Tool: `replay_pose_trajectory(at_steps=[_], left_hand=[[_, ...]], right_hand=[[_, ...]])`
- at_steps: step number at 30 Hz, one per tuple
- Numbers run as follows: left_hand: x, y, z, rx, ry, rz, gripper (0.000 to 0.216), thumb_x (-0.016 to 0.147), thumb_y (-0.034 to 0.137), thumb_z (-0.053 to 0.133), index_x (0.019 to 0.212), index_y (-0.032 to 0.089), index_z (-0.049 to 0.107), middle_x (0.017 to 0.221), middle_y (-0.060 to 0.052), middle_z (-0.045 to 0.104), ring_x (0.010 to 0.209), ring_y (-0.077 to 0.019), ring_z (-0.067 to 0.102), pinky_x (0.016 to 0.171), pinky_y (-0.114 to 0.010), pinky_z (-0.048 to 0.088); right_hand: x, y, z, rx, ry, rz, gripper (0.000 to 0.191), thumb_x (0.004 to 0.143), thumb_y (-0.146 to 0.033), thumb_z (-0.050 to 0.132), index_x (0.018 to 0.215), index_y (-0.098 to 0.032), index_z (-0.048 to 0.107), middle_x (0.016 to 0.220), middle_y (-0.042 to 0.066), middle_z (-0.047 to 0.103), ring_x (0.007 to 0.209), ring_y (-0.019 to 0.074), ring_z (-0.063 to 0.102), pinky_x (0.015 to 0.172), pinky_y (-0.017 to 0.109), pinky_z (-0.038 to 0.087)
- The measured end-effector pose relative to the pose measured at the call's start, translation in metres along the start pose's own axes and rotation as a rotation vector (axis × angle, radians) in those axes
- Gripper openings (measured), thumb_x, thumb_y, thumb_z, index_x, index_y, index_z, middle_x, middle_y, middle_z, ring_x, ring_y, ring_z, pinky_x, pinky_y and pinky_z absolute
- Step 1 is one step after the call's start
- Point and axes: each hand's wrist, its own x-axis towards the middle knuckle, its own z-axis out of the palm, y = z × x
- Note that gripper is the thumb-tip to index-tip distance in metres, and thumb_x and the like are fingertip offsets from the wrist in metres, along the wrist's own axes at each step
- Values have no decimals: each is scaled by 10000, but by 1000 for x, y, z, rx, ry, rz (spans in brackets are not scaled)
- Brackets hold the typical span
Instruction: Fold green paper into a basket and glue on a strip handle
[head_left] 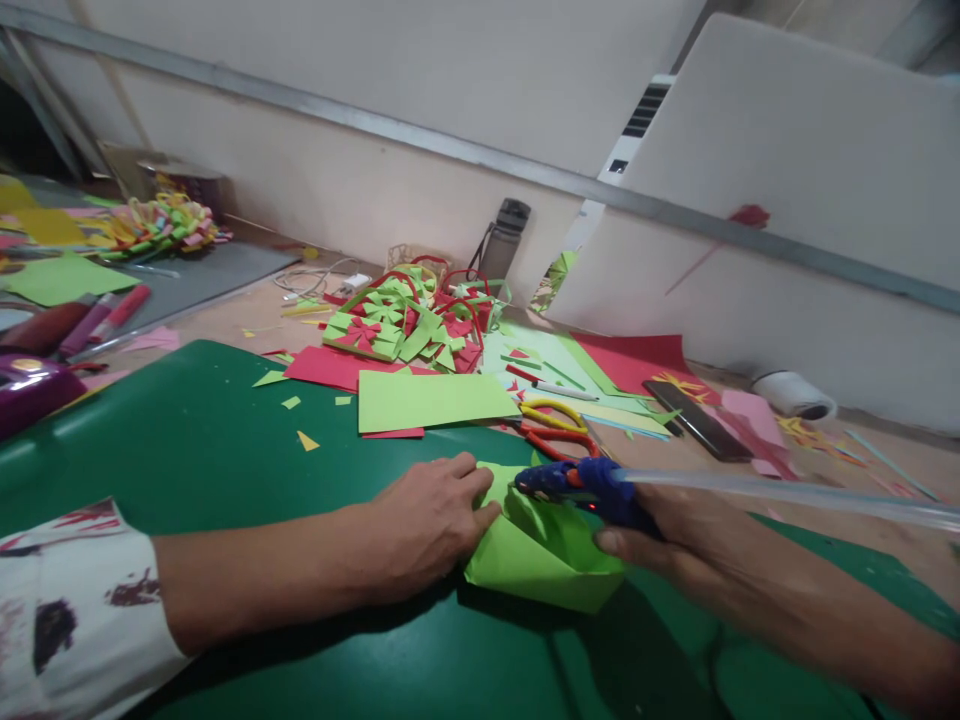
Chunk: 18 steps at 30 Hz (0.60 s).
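**Lighting and image quality: even indoor light, soft edges**

I find the scene evenly lit by soft, diffuse light from above; no lamp is in view. The white wall (pixel 375 190) on the far side is bright but not blown out. Shadows are soft. One lies on the green mat (pixel 210 440) under the left hand (pixel 427 525) and forearm, and another along the near edge of the folded green paper (pixel 540 560). A faint sheen runs along the mat's left rim. A small red glow shows on the blue glue gun (pixel 592 490). The clear glue stick (pixel 787 492) smears toward the right, and the right hand (pixel 675 540) is slightly soft. Wide-angle distortion tilts the wall rail (pixel 450 150) and stretches the corners.
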Motion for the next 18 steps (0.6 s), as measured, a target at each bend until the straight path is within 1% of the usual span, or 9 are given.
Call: replay_pose_trajectory(at_steps=[2,4,7,9,11,12,14,18], left_hand=[[0,0,0,4,5,7,186,888,201,416,1029,160,529,938,-95,517,854,-240,450,632,-352,427],[0,0,0,3,8,9,180,890,206,415,1020,160,530,938,-94,518,857,-240,449,645,-356,429],[1,-1,2,2,5,0,171,883,205,433,1020,163,527,949,-89,518,858,-235,447,656,-349,431],[1,-1,3,7,3,2,172,879,197,437,1024,162,524,955,-90,518,856,-231,445,655,-341,431],[0,-1,3,10,7,5,167,887,201,431,1019,165,525,954,-88,518,856,-228,443,648,-331,429],[0,-1,3,10,10,3,163,891,204,429,1016,167,527,956,-87,519,859,-227,443,645,-327,428],[0,0,3,12,17,-8,157,892,206,438,1014,171,532,963,-83,521,863,-226,446,635,-323,427],[-1,-1,6,14,31,-14,178,884,200,458,1042,174,536,1002,-84,524,868,-228,450,615,-318,430]], right_hand=[[4,2,2,-18,-71,6,254,822,-442,473,757,-218,573,746,32,658,636,210,590,586,324,495],[6,3,2,-26,-88,12,255,836,-433,445,801,-213,570,797,45,660,679,220,590,623,337,490],[1,0,1,-29,-108,55,254,814,-432,444,785,-208,561,813,63,655,701,238,593,653,365,487],[-3,-2,-2,-10,-155,89,273,804,-451,433,756,-210,552,786,63,650,686,243,594,627,368,487],[-6,-4,-5,36,-172,80,291,803,-467,431,751,-210,557,765,55,647,683,236,595,608,352,489],[-6,-5,-6,65,-153,72,301,807,-472,431,752,-209,565,757,50,645,679,227,594,600,339,489],[-6,-5,-10,137,-58,72,327,811,-494,440,752,-204,580,731,43,637,654,210,586,570,313,485],[-10,2,-18,258,245,158,409,780,-581,457,655,-212,583,602,37,607,518,187,538,447,295,437]])
